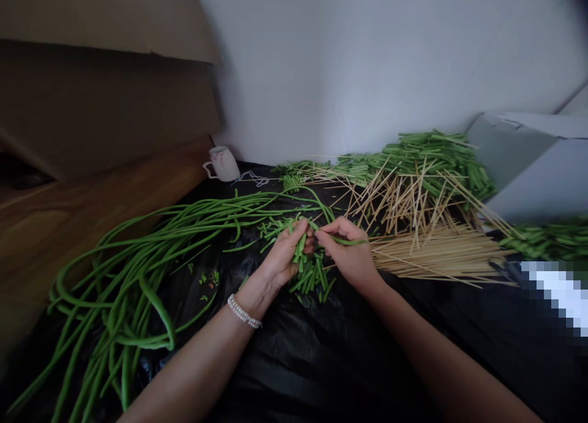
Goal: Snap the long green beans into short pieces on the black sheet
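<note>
My left hand (285,251), with a pearl bracelet at the wrist, is closed around a bundle of short cut green bean pieces (309,265). My right hand (349,251) pinches one bean piece (351,242) against that bundle. More cut pieces (275,228) lie on the black plastic sheet (321,362) just behind my hands. A pile of long uncut yardlong beans (138,270) sprawls to the left.
Bamboo skewers (432,251) lie heaped to the right of my hands, with skewered bean bundles (427,160) stacked behind them by the white wall. A white mug (223,163) stands at the back. Cardboard (92,92) and a wooden surface (68,215) are at left, a grey box (533,160) at right.
</note>
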Tool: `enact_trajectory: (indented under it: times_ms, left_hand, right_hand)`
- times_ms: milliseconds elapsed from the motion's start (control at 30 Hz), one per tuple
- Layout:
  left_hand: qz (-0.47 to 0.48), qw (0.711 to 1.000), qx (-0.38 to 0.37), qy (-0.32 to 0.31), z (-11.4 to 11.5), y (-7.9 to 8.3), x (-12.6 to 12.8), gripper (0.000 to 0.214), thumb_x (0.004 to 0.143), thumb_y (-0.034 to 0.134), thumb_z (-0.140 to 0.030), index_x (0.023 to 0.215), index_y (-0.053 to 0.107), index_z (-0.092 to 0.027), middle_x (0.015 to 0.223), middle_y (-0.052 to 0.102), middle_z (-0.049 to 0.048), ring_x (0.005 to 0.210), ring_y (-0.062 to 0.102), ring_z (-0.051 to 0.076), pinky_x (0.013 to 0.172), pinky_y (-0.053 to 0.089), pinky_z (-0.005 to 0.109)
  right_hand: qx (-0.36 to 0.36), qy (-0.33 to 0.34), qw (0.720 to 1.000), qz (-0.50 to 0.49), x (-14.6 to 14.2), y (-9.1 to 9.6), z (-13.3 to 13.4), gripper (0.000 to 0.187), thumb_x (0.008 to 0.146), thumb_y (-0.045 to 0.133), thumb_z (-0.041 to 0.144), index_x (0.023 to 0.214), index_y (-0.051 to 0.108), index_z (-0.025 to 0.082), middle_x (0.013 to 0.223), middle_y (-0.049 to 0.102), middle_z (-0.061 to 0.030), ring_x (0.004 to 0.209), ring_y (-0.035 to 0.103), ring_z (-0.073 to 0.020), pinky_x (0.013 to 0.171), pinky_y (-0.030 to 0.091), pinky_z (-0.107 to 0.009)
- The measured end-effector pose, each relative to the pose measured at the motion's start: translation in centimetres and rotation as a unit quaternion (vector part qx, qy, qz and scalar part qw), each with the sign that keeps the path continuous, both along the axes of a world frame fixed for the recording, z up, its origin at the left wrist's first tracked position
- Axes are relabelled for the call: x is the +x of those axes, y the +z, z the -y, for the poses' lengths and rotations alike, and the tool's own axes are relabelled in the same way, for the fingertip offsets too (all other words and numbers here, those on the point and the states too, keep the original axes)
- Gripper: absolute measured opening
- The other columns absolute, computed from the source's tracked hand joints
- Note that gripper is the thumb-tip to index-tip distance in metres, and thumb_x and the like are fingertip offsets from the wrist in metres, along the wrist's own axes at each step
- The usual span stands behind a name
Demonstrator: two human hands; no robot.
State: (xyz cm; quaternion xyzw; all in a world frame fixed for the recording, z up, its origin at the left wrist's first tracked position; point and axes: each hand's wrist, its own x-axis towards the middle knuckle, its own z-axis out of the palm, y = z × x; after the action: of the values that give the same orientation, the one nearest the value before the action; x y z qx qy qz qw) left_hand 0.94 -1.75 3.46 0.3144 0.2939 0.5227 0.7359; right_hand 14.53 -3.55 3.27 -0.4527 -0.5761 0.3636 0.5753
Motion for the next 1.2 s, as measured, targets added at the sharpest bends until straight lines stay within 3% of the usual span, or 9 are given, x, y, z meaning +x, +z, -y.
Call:
enact_trajectory:
  times_ms: [200,533,667,833,900,1000,1133,1200]
  left_hand:
    - [0.033,0.999,-0.026,-0.026,-0.2,0.4,-0.4,0.032,0.074,0.078,-0.035,0.09,0.063,-0.012,0.069,0.052,-0.0025,0.05,0.043,0.002,0.041,0.035,0.011]
    - [-0.057,0.998,0.013,0.018,0.2,-0.2,0.2,0.044,0.067,0.078,-0.052,0.076,0.056,-0.015,0.055,0.048,-0.0048,0.049,0.05,0.008,0.049,0.042,0.018]
    - [-0.074,0.997,0.024,0.021,0.2,-0.1,0.1,0.044,0.068,0.077,-0.052,0.074,0.054,-0.015,0.056,0.051,-0.0042,0.048,0.05,0.008,0.049,0.042,0.019]
    - [-0.052,0.997,0.046,0.018,-0.1,-0.1,-0.1,0.04,0.065,0.083,-0.042,0.077,0.056,-0.014,0.062,0.05,-0.0053,0.05,0.044,0.004,0.047,0.035,0.015]
    - [-0.073,0.996,0.053,-0.014,0.0,0.0,-0.2,0.039,0.065,0.082,-0.04,0.077,0.056,-0.014,0.065,0.051,-0.0044,0.05,0.043,0.004,0.046,0.034,0.016]
    - [-0.128,0.984,0.061,-0.112,0.5,0.3,-0.5,0.037,0.067,0.081,-0.041,0.076,0.057,-0.014,0.065,0.053,-0.0033,0.048,0.044,0.005,0.044,0.033,0.017]
    - [-0.154,0.94,0.095,-0.291,1.5,1.0,-1.0,0.035,0.071,0.078,-0.042,0.072,0.058,-0.014,0.062,0.053,-0.0016,0.047,0.044,0.005,0.042,0.029,0.018]
    - [-0.133,0.932,0.098,-0.323,1.6,1.2,-1.2,0.036,0.071,0.077,-0.043,0.07,0.057,-0.014,0.062,0.052,-0.0014,0.046,0.043,0.005,0.041,0.029,0.018]
  right_hand:
    - [-0.069,0.063,0.99,-0.106,0.1,0.4,-0.3,0.025,0.071,0.076,0.039,0.074,0.059,0.021,0.061,0.066,0.0021,0.044,0.051,-0.0082,0.042,0.039,-0.021]
    - [-0.114,0.111,0.978,-0.132,-0.3,0.7,0.2,0.025,0.069,0.078,0.038,0.071,0.061,0.019,0.058,0.065,0.0023,0.044,0.05,-0.0073,0.042,0.037,-0.02]
    - [-0.122,0.123,0.977,-0.123,-0.3,0.8,0.2,0.026,0.067,0.079,0.038,0.071,0.061,0.019,0.058,0.065,0.0024,0.044,0.05,-0.0075,0.042,0.036,-0.02]
    - [-0.123,0.123,0.96,-0.22,0.4,1.1,-0.3,0.027,0.064,0.081,0.034,0.081,0.064,0.021,0.066,0.069,0.0018,0.048,0.051,-0.0075,0.043,0.036,-0.02]
    - [-0.116,0.114,0.953,-0.254,0.8,1.4,-0.5,0.026,0.064,0.081,0.033,0.081,0.065,0.021,0.068,0.069,0.0015,0.049,0.05,-0.0069,0.043,0.035,-0.019]
    - [-0.124,0.095,0.949,-0.274,1.4,1.7,-0.8,0.025,0.065,0.081,0.036,0.074,0.065,0.019,0.061,0.063,0.0035,0.048,0.047,-0.0056,0.043,0.033,-0.018]
    - [-0.167,0.095,0.932,-0.307,2.2,1.6,-1.2,0.029,0.066,0.08,0.043,0.071,0.062,0.02,0.053,0.053,0.0064,0.046,0.044,-0.0055,0.04,0.029,-0.018]
    - [-0.177,0.107,0.926,-0.316,2.4,1.6,-1.2,0.03,0.065,0.079,0.043,0.07,0.062,0.02,0.053,0.051,0.0066,0.046,0.044,-0.006,0.04,0.028,-0.018]
